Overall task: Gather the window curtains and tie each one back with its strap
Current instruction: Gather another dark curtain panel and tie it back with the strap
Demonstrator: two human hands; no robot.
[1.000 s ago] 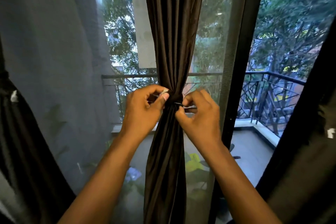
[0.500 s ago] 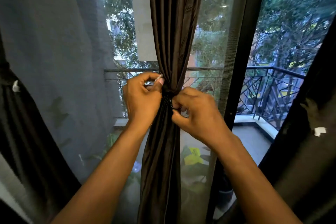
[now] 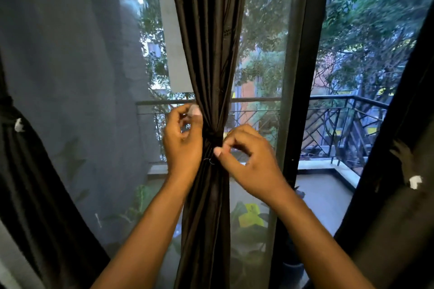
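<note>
While our hands [image 3: 183, 145] [image 3: 253, 164] are pinching the strap [image 3: 212, 137] round the curtain [image 3: 209, 54], slack risks unravelling it.

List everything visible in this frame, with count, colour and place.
middle curtain: 1, dark brown, centre, cinched at the waist
strap: 1, dark, around the middle curtain
side curtains: 2, dark, left and right edges, each gathered
window frame: 1, black, right of centre
balcony railing: 1, black, outside
trees: several, green, beyond the railing
left hand: 1, left of the strap, fingers curled
right hand: 1, right of the strap, fingers curled
</note>
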